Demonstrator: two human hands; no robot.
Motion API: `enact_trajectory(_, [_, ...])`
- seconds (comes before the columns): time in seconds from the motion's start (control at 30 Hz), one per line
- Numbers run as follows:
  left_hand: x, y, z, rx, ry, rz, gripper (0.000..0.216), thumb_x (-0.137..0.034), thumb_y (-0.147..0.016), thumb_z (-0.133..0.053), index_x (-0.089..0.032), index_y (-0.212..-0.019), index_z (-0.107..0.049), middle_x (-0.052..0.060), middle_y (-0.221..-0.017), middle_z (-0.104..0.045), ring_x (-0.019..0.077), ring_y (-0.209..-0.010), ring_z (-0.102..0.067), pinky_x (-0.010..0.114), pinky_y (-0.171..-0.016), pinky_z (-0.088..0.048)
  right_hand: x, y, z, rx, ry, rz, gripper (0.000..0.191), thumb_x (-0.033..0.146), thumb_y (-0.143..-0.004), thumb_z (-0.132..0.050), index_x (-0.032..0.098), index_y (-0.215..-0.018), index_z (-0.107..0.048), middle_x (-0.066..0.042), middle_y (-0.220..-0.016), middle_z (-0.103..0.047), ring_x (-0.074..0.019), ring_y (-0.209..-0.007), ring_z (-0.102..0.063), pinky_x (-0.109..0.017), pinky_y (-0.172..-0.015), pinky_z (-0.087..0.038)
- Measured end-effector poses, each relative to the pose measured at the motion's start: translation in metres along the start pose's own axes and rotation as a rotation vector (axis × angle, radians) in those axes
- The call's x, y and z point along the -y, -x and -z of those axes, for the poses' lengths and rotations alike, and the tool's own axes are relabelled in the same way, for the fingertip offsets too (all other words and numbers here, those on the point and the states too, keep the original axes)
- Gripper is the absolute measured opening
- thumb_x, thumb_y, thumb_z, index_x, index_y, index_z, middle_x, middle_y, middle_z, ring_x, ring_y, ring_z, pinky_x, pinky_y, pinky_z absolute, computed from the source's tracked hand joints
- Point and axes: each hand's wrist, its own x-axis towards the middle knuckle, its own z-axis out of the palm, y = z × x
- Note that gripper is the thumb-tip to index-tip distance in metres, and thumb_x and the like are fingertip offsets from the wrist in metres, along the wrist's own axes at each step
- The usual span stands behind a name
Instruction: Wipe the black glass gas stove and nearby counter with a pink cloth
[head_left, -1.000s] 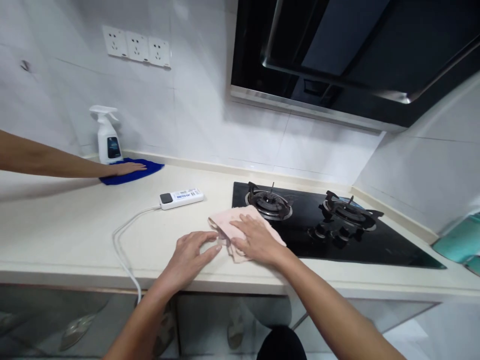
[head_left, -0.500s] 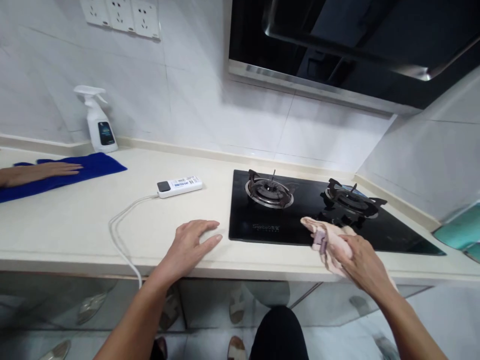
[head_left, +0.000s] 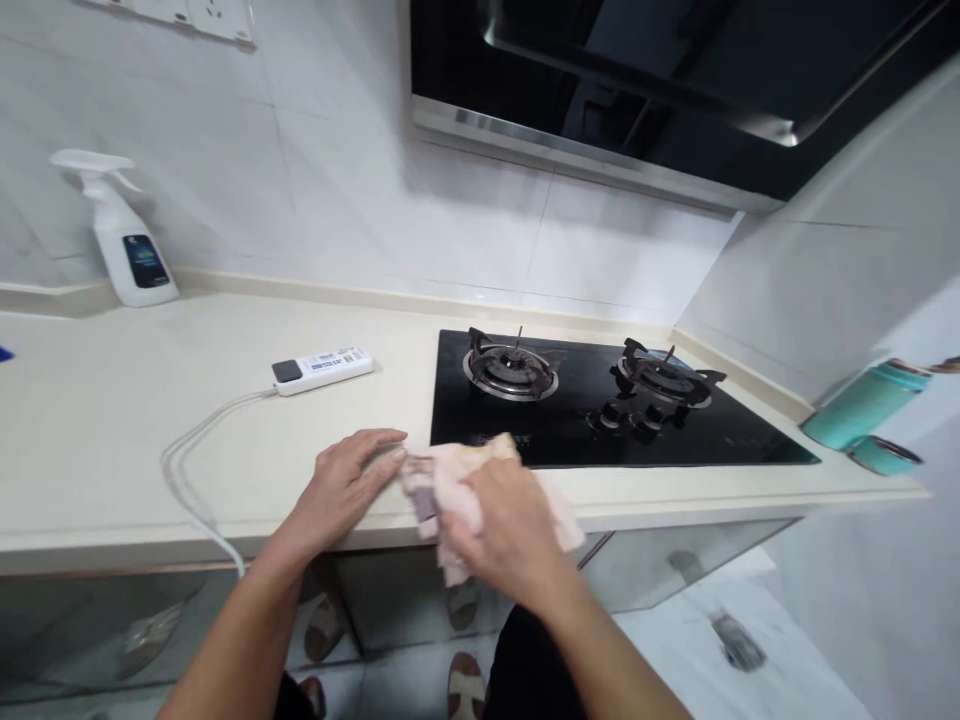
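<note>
A pale pink cloth (head_left: pixel 457 492) with a purplish patch is bunched under my right hand (head_left: pixel 514 520), whose fingers are closed on it. It lies over the counter's front edge and the front left corner of the black gas stove (head_left: pixel 570 430), with one end hanging down. My left hand (head_left: pixel 349 485) rests on the cream counter (head_left: pixel 247 480) just left of the stove, fingers stretched out and holding nothing. Its thumb tip comes up to the cloth's left end; whether they touch I cannot tell.
A white power strip (head_left: pixel 322 370) with a trailing cable (head_left: pixel 176 470) lies behind my left hand. Farther left stands a white spray bottle (head_left: pixel 131 240). Two burners sit on the stove, under a black range hood (head_left: pixel 600 100). Teal containers (head_left: pixel 870 405) stand at the right end.
My right hand has carried the cloth leftward along the stove's front edge, close to my left hand. The view has shifted right; the other person's hand has left view and only a blue cloth scrap shows.
</note>
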Motion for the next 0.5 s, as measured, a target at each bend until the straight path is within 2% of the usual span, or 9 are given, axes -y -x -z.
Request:
enact_trajectory(0.1, [-0.001,-0.002,0.003,-0.007,0.037,0.019,0.061,-0.073,-0.090,-0.046,-0.024,-0.116,-0.073,0.007,-0.123,-0.074,0.0291,-0.119,-0.066,0.043,-0.108,-0.049,0.025,-0.018,-0.014,0.040,-0.013,0.148,0.036,0.053,-0.093,-0.062,0.019,-0.105,-0.064,-0.009,-0.109,-0.064,-0.0286,-0.107,-0.054,-0.046,-0.104,-0.041])
enact_trajectory(0.17, [-0.001,-0.004,0.004,-0.009,0.046,0.036,0.062,-0.074,-0.089,-0.045,-0.025,-0.114,-0.074,0.007,-0.123,-0.075,0.0295,-0.119,-0.066,0.043,-0.109,-0.050,0.026,-0.023,-0.016,0.066,-0.015,0.206,0.040,0.058,-0.094,-0.061,0.019,-0.102,-0.065,-0.009,-0.108,-0.063,-0.0274,-0.107,-0.054,-0.044,-0.104,-0.042])
enact_trajectory(0.23, [0.001,-0.006,0.004,-0.008,0.031,0.045,0.063,-0.075,-0.089,-0.044,-0.025,-0.114,-0.074,0.007,-0.124,-0.075,0.0303,-0.119,-0.066,0.045,-0.111,-0.049,0.014,-0.022,-0.010,0.092,-0.023,0.220,0.043,0.061,-0.093,-0.062,0.020,-0.103,-0.065,-0.008,-0.108,-0.064,-0.0262,-0.106,-0.055,-0.041,-0.097,-0.045])
enact_trajectory(0.37, [0.005,-0.008,0.003,-0.005,-0.037,0.043,0.062,-0.075,-0.090,-0.043,-0.027,-0.112,-0.075,0.006,-0.124,-0.075,0.0313,-0.121,-0.066,0.046,-0.112,-0.049,-0.041,-0.007,0.017,0.087,-0.054,0.101,0.034,0.051,-0.094,-0.064,0.021,-0.108,-0.068,-0.007,-0.108,-0.067,-0.0251,-0.105,-0.056,-0.039,-0.093,-0.046])
enact_trajectory(0.43, [0.008,-0.009,0.002,0.005,-0.059,0.047,0.058,-0.074,-0.090,-0.045,-0.030,-0.114,-0.075,0.004,-0.126,-0.074,0.0317,-0.123,-0.065,0.047,-0.113,-0.049,-0.080,0.009,0.035,0.041,-0.051,-0.003,0.027,0.043,-0.095,-0.061,0.020,-0.106,-0.069,-0.008,-0.105,-0.068,-0.0246,-0.102,-0.058,-0.039,-0.093,-0.046])
enact_trajectory(0.5, [0.010,-0.009,0.001,0.021,-0.072,0.046,0.056,-0.074,-0.088,-0.051,-0.032,-0.116,-0.074,0.003,-0.128,-0.074,0.0327,-0.124,-0.065,0.048,-0.113,-0.049,-0.125,0.029,0.053,-0.021,0.002,-0.136,0.029,0.042,-0.096,-0.056,0.019,-0.106,-0.070,-0.011,-0.108,-0.069,-0.0253,-0.100,-0.059,-0.040,-0.092,-0.047])
